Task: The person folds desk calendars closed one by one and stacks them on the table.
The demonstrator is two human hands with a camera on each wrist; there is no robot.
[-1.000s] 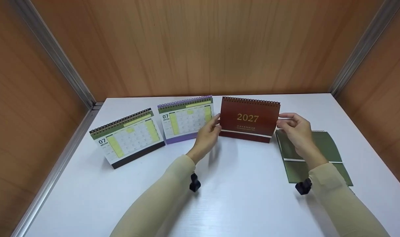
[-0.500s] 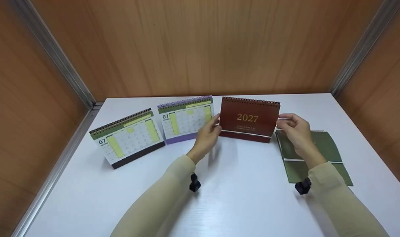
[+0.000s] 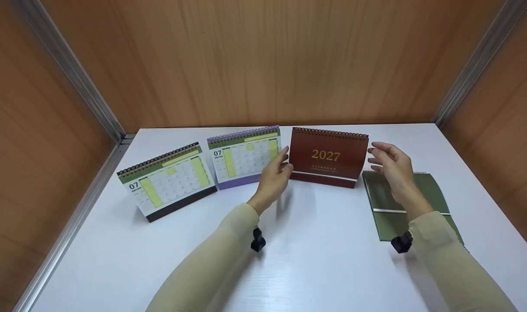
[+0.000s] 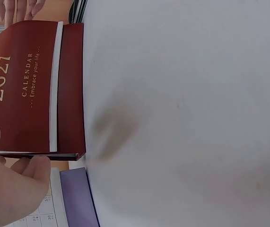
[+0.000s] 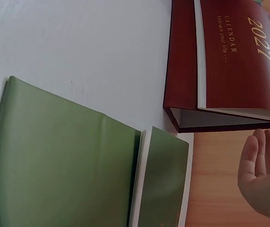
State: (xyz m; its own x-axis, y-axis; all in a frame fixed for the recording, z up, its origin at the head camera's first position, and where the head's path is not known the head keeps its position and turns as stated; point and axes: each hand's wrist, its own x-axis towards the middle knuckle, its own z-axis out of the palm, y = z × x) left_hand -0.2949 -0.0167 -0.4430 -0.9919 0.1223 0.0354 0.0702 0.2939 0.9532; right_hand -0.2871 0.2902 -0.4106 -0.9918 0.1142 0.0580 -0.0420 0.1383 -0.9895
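Since half a second ago, my right hand (image 3: 395,173) has come off the side of the red calendar (image 3: 328,158), and its fingers have spread apart. They are loose and hold nothing, just beside the red calendar's right edge. My left hand (image 3: 270,182) has loosened a little too. Its fingers are relaxed by the red calendar's left edge, with one tip over the red front. I can't tell if that tip is touching.

The red calendar stands on the white table (image 3: 324,242), leaning back, with 2027 in gold on its front. Just left of it stands the purple calendar (image 3: 244,158), and farther left of it stands the black calendar (image 3: 170,184). Both say 07 and have yellow stripes. Right of the red calendar, and closer to me, the green calendar (image 5: 73,156) lies flat, with a white strip across it. My right arm is over part of it. Behind the red calendar is a brown wood wall (image 3: 263,60).
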